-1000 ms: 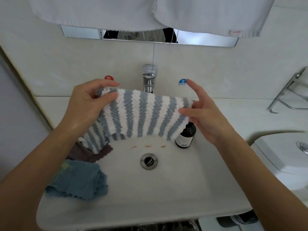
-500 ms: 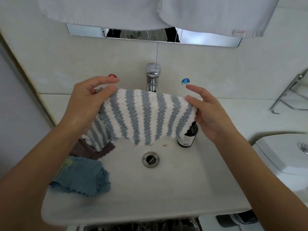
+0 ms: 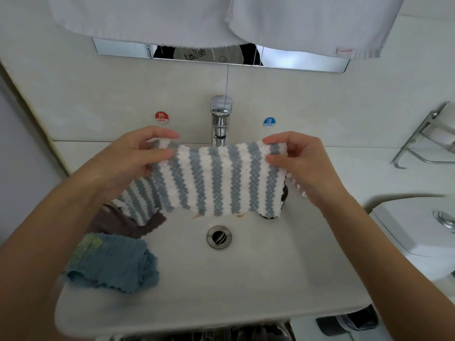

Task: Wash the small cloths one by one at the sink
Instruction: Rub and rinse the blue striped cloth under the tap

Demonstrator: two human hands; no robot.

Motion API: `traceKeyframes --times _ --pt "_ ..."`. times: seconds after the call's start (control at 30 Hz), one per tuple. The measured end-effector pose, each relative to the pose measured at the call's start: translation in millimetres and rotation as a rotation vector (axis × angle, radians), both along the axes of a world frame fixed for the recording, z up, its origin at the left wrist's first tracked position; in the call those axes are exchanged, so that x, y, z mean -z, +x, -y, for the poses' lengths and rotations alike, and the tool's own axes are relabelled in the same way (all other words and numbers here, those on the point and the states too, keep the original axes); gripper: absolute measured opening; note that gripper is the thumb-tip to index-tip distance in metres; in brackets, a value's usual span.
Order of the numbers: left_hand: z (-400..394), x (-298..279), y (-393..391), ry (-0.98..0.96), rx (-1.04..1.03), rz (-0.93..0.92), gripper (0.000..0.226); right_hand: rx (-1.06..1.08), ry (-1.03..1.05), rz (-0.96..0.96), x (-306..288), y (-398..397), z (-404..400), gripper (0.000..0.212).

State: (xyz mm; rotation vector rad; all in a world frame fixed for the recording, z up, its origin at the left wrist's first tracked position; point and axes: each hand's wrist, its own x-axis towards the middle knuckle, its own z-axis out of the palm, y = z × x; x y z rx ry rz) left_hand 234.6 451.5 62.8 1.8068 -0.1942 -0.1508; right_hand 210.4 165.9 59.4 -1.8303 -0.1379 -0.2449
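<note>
Striped cloth [image 3: 211, 179] spread over sink [image 3: 221, 286], below tap [image 3: 220, 119] at 12 o'clock; corners pinched by left hand [image 3: 138, 161] and right hand [image 3: 299, 161]. Step judged: spreading before wetting. Next: tap on.

We see a cloth [image 3: 216, 178] in blue-grey and white stripes, fluffy and knobbly, above a plain white sink [image 3: 221, 286] with a silver drain [image 3: 219, 237]. At the sink's left edge we make out a dark brown cloth [image 3: 123, 223] and a dusty-blue crinkled cloth [image 3: 115, 263] with a yellow-green patch at one corner. On the pale wall we find a red sticker [image 3: 161, 117] marked HOT, a blue sticker [image 3: 269, 122] marked COLD, a chrome tap [image 3: 220, 119] between them, and white towels [image 3: 221, 18] above.
</note>
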Motion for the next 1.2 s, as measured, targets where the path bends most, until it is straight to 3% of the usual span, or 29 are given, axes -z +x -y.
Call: traceKeyframes --times 0.2,0.33,0.6,0.7,0.83,0.97,1.1,1.2 --pt "-3 1 2 0.195 -0.124 0.335 0.03 0.088 -0.234 0.077 1 0 3 0.029" --pt "-1 5 4 0.253 -0.185 0.386 0.03 0.167 -0.293 0.103 6 3 2 0.019" --pt "1 7 1 0.338 -0.062 0.18 0.017 0.204 -0.356 0.048 6 -1 4 0.004" --pt "3 7 2 0.497 -0.067 0.237 0.023 0.192 -0.362 0.032 5 -4 5 0.011" --pt "3 7 2 0.474 -0.1 0.317 0.004 0.176 -0.351 0.004 3 -6 10 0.017" --pt "0 4 5 0.512 -0.086 0.34 0.017 0.125 -0.228 -0.021 -2 -8 13 0.013" --pt "-2 -3 2 0.317 0.023 0.15 0.018 -0.062 0.07 -0.23 -7 -10 20 0.025" --pt "-1 -2 -1 0.218 0.123 0.012 0.021 -0.071 0.083 -0.318 -2 -8 21 0.028"
